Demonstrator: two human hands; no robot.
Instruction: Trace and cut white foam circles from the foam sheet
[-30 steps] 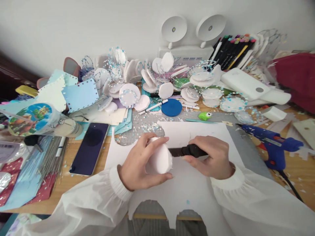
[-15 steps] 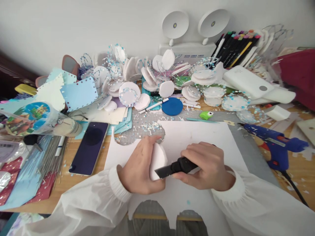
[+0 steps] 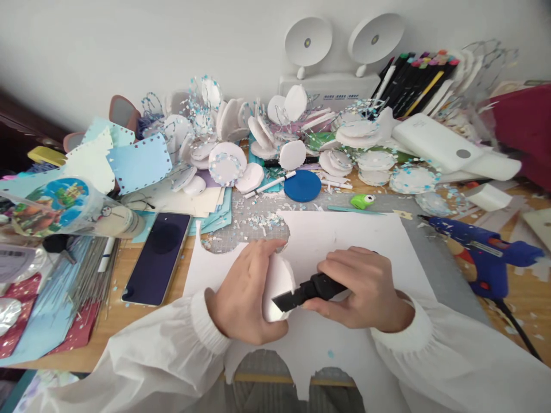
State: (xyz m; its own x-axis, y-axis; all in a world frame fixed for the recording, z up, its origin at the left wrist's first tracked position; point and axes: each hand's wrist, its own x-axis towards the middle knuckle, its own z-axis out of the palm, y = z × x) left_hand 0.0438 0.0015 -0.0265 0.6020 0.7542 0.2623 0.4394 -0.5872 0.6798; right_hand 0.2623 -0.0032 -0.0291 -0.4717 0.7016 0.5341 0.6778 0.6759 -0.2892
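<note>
My left hand (image 3: 247, 292) is closed around a thick white foam disc (image 3: 279, 275), thumb at its near edge and fingers along its far side. In my right hand (image 3: 359, 287) is a black utility knife (image 3: 321, 287), its dark blade pointing left and lying against the right-hand lower part of the disc. Both hands are above a white foam sheet (image 3: 344, 229) with rounded cut-outs along its left and near edges. Part of the disc is hidden behind my left fingers.
Behind the sheet lie a blue round lid (image 3: 302, 186), a green punch (image 3: 362, 201) and many white discs (image 3: 293, 155). A blue glue gun (image 3: 486, 241) lies at right. At left are a phone (image 3: 157, 258), a clear cup (image 3: 55, 206) and wire stems (image 3: 90, 269).
The disc has turned slightly in my left hand, showing a little more of its face. The knife blade stays against it, shifted only slightly. The camera view has moved a little.
</note>
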